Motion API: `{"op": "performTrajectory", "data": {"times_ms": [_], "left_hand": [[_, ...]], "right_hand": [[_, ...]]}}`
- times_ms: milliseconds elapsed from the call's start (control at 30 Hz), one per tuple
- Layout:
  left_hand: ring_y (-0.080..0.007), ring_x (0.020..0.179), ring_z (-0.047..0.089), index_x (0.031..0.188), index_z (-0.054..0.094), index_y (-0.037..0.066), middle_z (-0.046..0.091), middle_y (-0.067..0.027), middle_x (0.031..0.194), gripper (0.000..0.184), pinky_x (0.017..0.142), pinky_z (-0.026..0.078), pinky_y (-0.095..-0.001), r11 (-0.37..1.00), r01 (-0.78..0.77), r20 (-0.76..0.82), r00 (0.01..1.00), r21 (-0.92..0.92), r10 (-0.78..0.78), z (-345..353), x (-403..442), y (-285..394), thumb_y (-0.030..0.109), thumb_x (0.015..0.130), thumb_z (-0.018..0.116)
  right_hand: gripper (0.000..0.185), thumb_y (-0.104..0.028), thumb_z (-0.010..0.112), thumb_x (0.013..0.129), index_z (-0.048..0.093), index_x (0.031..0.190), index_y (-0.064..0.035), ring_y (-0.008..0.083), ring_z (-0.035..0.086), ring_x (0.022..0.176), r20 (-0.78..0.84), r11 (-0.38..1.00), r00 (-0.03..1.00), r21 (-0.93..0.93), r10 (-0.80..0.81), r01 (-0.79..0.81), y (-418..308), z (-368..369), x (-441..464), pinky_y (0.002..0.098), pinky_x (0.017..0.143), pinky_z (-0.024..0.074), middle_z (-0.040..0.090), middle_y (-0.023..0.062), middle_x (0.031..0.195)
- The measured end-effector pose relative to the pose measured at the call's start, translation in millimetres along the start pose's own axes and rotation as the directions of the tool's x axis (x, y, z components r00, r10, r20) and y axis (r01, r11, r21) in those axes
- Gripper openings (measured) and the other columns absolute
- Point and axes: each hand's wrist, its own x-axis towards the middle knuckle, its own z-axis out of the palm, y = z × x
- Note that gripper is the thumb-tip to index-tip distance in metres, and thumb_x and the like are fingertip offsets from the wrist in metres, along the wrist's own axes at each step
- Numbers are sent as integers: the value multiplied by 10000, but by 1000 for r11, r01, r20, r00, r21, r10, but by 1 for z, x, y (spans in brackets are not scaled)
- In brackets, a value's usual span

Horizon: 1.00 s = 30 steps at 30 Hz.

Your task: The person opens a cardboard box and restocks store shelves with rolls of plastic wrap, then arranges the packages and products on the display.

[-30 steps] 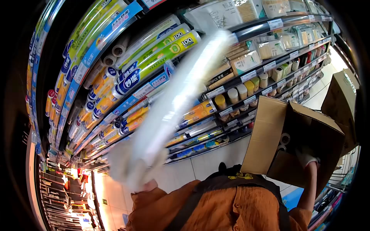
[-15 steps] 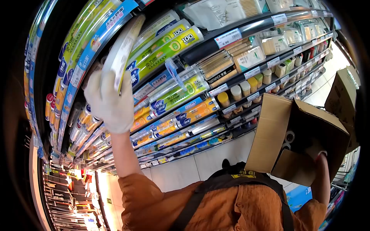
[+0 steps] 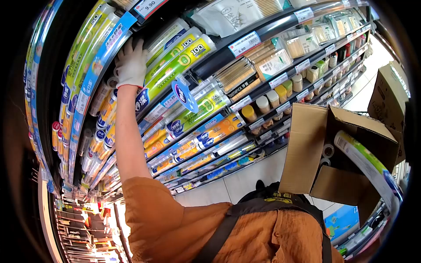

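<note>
My left hand [image 3: 131,65] wears a white glove and reaches into a dark gap of the shelf, fingers stretched and apart. It lies beside several green-labelled cling film rolls [image 3: 186,55] marked 100, with a blue price strip [image 3: 98,63] on its other side. At the right, another long cling film roll [image 3: 366,160] with a green label sticks out over an open cardboard box [image 3: 302,149]. My right hand is out of sight, so whatever holds that roll is hidden. Inside the box the ends of clear rolls [image 3: 328,151] show.
Further along the shelves are toothpicks [image 3: 243,79], cotton swabs in bags [image 3: 239,15] and small capped jars [image 3: 263,104]. Orange-labelled rolls [image 3: 215,136] fill lower rows. A round blue tag [image 3: 184,95] juts from the shelf edge. A second carton [image 3: 388,98] stands behind the box.
My left hand has moved up and deeper into the shelf and let go of the long roll it held. My right hand has left the box's inside; a roll now rises from there.
</note>
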Motion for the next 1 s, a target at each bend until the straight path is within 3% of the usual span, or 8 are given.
{"op": "performTrajectory", "data": {"times_ms": [100,200,333,533,600,700,833,1000], "left_hand": [[-366,1276,512,1358,581,112,555,-175,1390,421,1081,398,-470,917,64,-107,988,-393,-115,-16,-7,4,330,1009,495],[-344,1125,614,1293,617,52,645,-161,1248,357,994,466,-418,711,17,-226,943,-703,-246,-114,-32,50,231,988,565],[-332,1195,601,1212,609,24,614,-194,1287,593,1000,499,-431,362,-505,-458,863,-784,211,-200,-91,119,422,809,786],[-414,872,709,1269,583,38,628,-363,1048,637,610,614,-402,-90,-384,-382,809,-919,446,-222,-141,83,310,759,851],[-364,841,699,1290,553,41,623,-331,1036,686,595,600,-394,-20,-379,-358,855,-925,376,-221,-169,69,242,719,877],[-319,766,646,1190,558,47,598,-239,991,529,558,557,-375,320,-430,-397,903,-844,167,-233,-201,66,139,749,835],[-248,629,571,960,541,83,545,-157,978,293,468,446,-302,907,-359,-855,519,-219,0,-218,-203,79,268,877,753],[-283,831,582,1058,589,122,537,-129,1085,331,638,490,-381,990,-140,-626,772,2,110,-202,-196,42,130,813,812]], "right_hand": [[571,-254,633,856,543,1208,186,425,629,1059,-237,919,945,270,-226,288,-30,19,-6,519,926,534,585,283,1200],[265,-145,477,1061,581,1296,-207,433,677,844,-139,800,810,-318,-570,508,-7,35,-4,474,642,608,595,336,1091],[454,-365,561,955,527,1310,-85,322,668,858,3,858,988,496,-153,132,-39,114,-6,404,703,588,605,243,1031],[752,-534,630,855,482,1328,32,199,677,840,455,477,856,825,-245,-302,-94,208,25,273,636,551,645,161,1022],[695,-452,638,857,490,1334,31,165,686,784,483,363,824,855,-298,-370,-101,239,35,222,489,518,663,159,1049],[753,-433,651,897,393,1474,-25,219,668,1052,532,222,815,844,-229,-488,-138,271,38,323,834,581,571,203,1325],[926,-476,697,900,211,1578,-75,327,598,1218,523,69,641,802,-562,-593,-168,294,38,400,989,527,478,207,1454],[827,-537,654,912,376,1503,-29,315,622,1172,588,202,543,768,-599,-608,-129,292,43,413,994,508,569,212,1364]]}}
